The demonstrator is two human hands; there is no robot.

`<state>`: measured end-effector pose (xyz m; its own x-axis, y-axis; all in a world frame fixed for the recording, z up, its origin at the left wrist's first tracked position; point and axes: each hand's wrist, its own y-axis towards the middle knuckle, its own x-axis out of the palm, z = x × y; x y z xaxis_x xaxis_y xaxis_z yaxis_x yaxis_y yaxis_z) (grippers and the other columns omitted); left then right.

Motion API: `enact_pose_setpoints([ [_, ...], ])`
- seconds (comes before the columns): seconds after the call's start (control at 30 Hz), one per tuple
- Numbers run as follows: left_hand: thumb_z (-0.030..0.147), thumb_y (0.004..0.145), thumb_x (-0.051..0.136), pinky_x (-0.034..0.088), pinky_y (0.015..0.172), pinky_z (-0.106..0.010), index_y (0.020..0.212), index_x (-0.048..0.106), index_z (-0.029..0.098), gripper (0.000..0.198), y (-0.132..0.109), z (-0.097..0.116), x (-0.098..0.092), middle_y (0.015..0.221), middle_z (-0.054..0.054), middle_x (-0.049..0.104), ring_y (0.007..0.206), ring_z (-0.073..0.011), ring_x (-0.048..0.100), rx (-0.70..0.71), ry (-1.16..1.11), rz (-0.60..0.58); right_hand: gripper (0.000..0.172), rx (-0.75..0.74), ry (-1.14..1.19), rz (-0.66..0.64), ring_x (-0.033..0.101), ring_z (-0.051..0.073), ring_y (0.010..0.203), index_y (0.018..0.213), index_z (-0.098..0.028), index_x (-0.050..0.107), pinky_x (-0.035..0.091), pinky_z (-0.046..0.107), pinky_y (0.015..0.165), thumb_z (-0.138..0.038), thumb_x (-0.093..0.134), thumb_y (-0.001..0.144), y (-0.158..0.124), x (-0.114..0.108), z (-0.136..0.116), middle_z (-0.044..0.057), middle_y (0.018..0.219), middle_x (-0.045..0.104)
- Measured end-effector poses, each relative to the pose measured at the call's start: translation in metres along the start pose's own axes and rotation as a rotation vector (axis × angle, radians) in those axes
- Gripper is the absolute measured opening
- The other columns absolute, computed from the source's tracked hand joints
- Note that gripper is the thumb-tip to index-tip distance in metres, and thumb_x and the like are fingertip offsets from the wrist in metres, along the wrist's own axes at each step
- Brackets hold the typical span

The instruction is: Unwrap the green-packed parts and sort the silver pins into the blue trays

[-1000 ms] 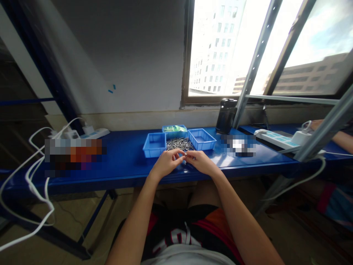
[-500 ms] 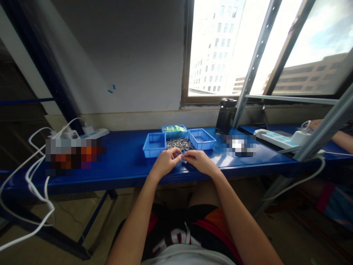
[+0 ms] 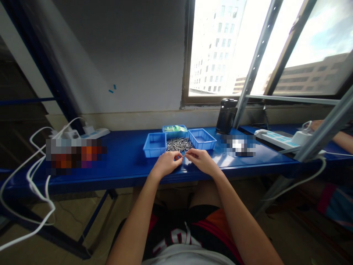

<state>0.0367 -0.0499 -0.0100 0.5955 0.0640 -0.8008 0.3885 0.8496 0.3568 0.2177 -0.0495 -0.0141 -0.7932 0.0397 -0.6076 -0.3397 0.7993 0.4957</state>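
My left hand (image 3: 167,163) is closed in a pinch near the front edge of the blue table. Facing it, my right hand (image 3: 202,161) also pinches, fingertips almost meeting the left ones. A small, slim metal piece (image 3: 183,156) shows between the fingertips; it is too small to tell its exact kind. Just beyond the hands lies a heap of small silvery metal pieces (image 3: 179,143). Around this heap stand a blue bin (image 3: 154,151) on the left, another blue bin (image 3: 206,145) on the right and a third at the back, with green plastic packaging (image 3: 175,128) in it.
A black flask-like container (image 3: 226,117) stands by the window. Power strips (image 3: 286,140) with white cables lie at both sides. Blurred-out items cover parts of the table left and right. A metal post rises at the right, with another person's arm (image 3: 342,138) beyond it.
My hands have drawn slightly lower and nearer to me, and the fingertips are a little farther apart. The slim piece between them shows more clearly. The bins stay put.
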Motion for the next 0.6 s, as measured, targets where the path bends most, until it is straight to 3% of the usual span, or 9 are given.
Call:
enact_pose_setpoints([
  [0.3,0.029,0.076,0.051,0.039,0.057,-0.023,0.080,0.060,0.018,0.015,-0.003,0.006,-0.003,0.068,0.000,0.061,0.060,-0.0125,0.053,-0.024,-0.131,0.101,0.021,0.007,-0.009,-0.076,0.051,0.012,0.060,0.081,-0.016,0.065,0.040,0.022,0.058,-0.032,0.052,0.079,0.003,0.002,0.004,0.001,0.067,0.062],
  [0.6,0.032,0.077,0.051,0.036,0.051,-0.020,0.091,0.064,0.018,0.023,-0.006,0.010,-0.004,0.059,0.004,0.053,0.052,-0.0087,0.045,0.081,-0.272,0.053,0.023,-0.003,-0.052,-0.106,0.047,0.011,0.057,0.078,-0.016,0.062,0.035,0.020,0.053,-0.030,0.046,0.084,0.002,0.002,0.006,-0.001,0.061,0.056],
])
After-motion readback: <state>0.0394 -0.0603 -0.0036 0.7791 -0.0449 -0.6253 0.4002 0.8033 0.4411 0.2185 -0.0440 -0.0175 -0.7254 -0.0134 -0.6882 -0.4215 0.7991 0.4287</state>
